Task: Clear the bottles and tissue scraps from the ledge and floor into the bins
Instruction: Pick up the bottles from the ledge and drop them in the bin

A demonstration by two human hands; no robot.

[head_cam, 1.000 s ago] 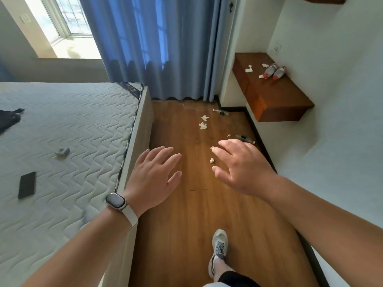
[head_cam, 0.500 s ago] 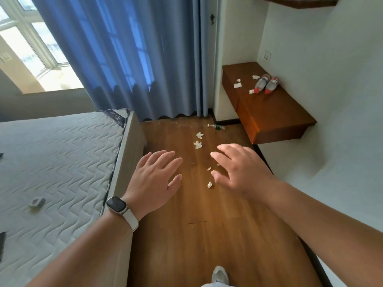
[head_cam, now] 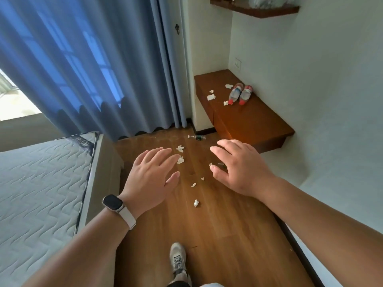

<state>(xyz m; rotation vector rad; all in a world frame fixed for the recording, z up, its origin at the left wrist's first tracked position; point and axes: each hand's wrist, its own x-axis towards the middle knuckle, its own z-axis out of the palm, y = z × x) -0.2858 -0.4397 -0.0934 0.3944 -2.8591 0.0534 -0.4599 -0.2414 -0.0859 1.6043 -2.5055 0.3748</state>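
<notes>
Holding both hands out ahead of us above the floor [head_cam: 217, 235], we grip nothing. Our left hand [head_cam: 153, 175] is spread flat, palm down, with the fingers straight and slightly fanned. Our right hand [head_cam: 240, 168] is loosely open, with the fingers gently bent, the thumb held apart and nothing in it.

White floor scraps [head_cam: 180, 160] of tissue dot the boards between the 2 hands. 2 larger ones lie just past the left fingertips [head_cam: 165, 151], and smaller ones lie nearer our wrists. A floor bottle [head_cam: 196, 137] lies on its side beyond both hands, near the hem of the blue curtain [head_cam: 83, 69]. A dark thing [head_cam: 221, 164] shows between the right thumb and fingers. It is mostly hidden, and we cannot tell what it is.

Beyond the right hand, the wooden ledge [head_cam: 255, 121] juts from the wall. It carries 2 red-capped bottles [head_cam: 235, 94] lying side by side, with 4 ledge scraps [head_cam: 211, 97] to their left.

A watch [head_cam: 113, 203] sits on our left wrist. The mattress [head_cam: 41, 183] lies left of that hand, and our shoe [head_cam: 177, 257] stands below both.
</notes>
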